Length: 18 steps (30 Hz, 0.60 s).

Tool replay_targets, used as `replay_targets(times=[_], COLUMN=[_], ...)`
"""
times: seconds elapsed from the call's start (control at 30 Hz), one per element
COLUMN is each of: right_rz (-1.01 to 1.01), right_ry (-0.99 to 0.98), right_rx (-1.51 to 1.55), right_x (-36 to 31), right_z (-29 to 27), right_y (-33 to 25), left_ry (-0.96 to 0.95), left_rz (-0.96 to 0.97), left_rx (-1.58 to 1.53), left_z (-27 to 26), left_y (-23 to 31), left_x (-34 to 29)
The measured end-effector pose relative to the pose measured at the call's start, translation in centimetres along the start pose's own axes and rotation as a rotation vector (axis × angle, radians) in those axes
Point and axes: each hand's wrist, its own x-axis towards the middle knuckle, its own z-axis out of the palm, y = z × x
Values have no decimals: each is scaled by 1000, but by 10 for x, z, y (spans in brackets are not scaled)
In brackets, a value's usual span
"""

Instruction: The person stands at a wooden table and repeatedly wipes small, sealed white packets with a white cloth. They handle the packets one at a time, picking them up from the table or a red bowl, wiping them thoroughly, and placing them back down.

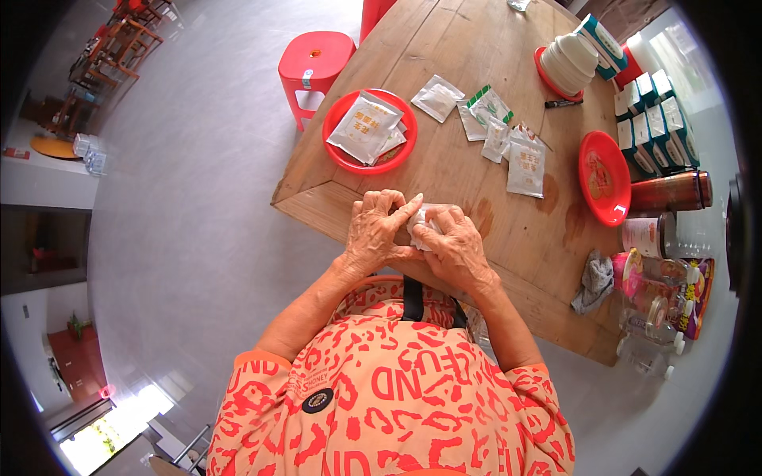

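Observation:
Over the near edge of the wooden table, my two hands meet at a small crumpled white packet (420,223). My right hand (458,249) is closed on it, with bent fingers across its right side. From the other side my left hand (375,228) pinches it, the index finger at its top and the thumb below. Fingers hide much of the packet. Beyond my left hand stands a round red plastic tray (333,151) holding a silver sachet (366,127) and more packets. Several flat sachets lie farther right, among them a white sachet (526,166) with orange print.
A red oval dish (621,178) sits on the right of the wooden table (444,163). Stacked white bowls (568,63), tissue packs (657,135), a copper-coloured flask (671,191), a grey cloth (595,282) and clear bottles (651,349) line that side. A red stool (316,59) stands at far left.

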Motion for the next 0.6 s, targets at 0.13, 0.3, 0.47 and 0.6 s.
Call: replay_targets(times=[0.13,0.3,0.47,0.6], right_rz=[180,349,371,17], right_ry=[20,119,200,-38], right_rx=[-6,-134,77,197], right_x=[4,5,-11,-24], right_z=[5,1,-20,-22], right_y=[6,25,40,8], left_ry=[-16,-4,2,46], left_rz=[-12,8,0,76], left_rx=[-7,18,11,8], left_z=[-3,-3,-6,-1], left_y=[2,2,4,-2], left_x=[0,0,-1,-4])
